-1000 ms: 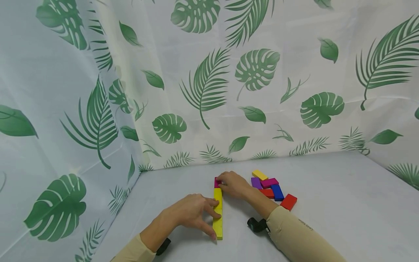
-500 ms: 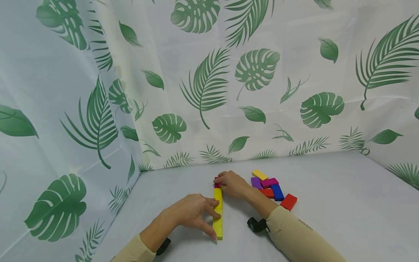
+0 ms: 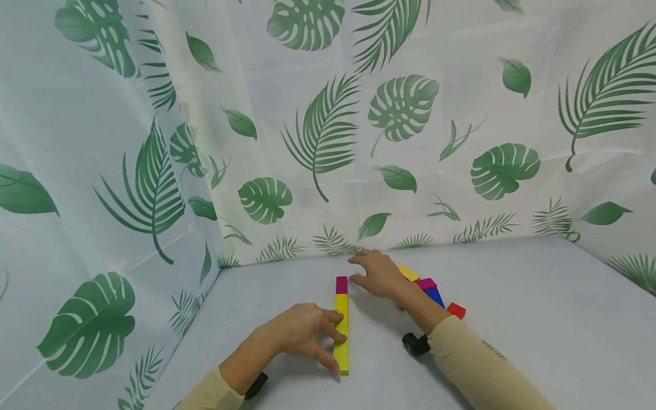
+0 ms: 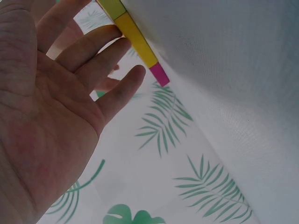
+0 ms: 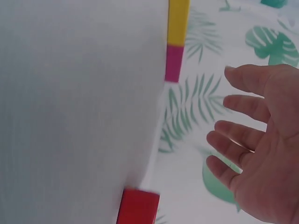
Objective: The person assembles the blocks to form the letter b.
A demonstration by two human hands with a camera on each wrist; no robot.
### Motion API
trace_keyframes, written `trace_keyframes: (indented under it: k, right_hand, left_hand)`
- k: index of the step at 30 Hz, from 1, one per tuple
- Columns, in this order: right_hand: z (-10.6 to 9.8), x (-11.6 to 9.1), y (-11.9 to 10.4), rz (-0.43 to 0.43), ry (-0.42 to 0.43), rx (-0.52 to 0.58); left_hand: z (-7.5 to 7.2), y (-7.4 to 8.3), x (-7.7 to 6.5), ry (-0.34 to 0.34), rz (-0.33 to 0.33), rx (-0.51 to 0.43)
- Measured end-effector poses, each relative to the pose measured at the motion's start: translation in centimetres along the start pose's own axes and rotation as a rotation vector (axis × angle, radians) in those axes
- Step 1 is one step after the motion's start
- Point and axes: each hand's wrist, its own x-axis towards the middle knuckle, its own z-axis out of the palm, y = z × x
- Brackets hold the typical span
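Observation:
A straight row of wooden blocks runs away from me on the table. Two yellow blocks, a near one [image 3: 340, 356] and a far one [image 3: 341, 303], lie end to end, with a magenta block [image 3: 341, 285] at the far end. My left hand [image 3: 302, 330] rests its fingertips along the left side of the yellow blocks, its thumb by the near end; its fingers look fairly straight in the left wrist view. Just right of the magenta block [image 5: 174, 63], my right hand [image 3: 376, 274] hovers with fingers spread and nothing held.
Loose blocks lie to the right, partly behind my right forearm: a yellow one [image 3: 409, 273], a magenta one [image 3: 426, 283], a blue one [image 3: 434, 296] and a red one [image 3: 456, 310]. Leaf-print cloth [image 3: 328, 228] hangs at the back and left of the white table [image 3: 512, 319].
My right hand has let go of the magenta block and drawn away up and to the right, covering part of the loose blocks. The left hand has stayed in place.

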Motion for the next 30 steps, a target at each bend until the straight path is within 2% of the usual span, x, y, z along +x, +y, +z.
trace_keyframes:
  k: [16,30]
  right_hand:
    - [-0.9,-0.2,2.2,0.022,0.077,-0.108]
    - [-2.0,-0.8,3.7,0.04,0.085,-0.117]
  left_hand:
    - [-0.1,0.1,-0.1,-0.006,-0.017,0.011]
    - [-0.2,0.4,-0.1,-0.01,-0.021,0.007]
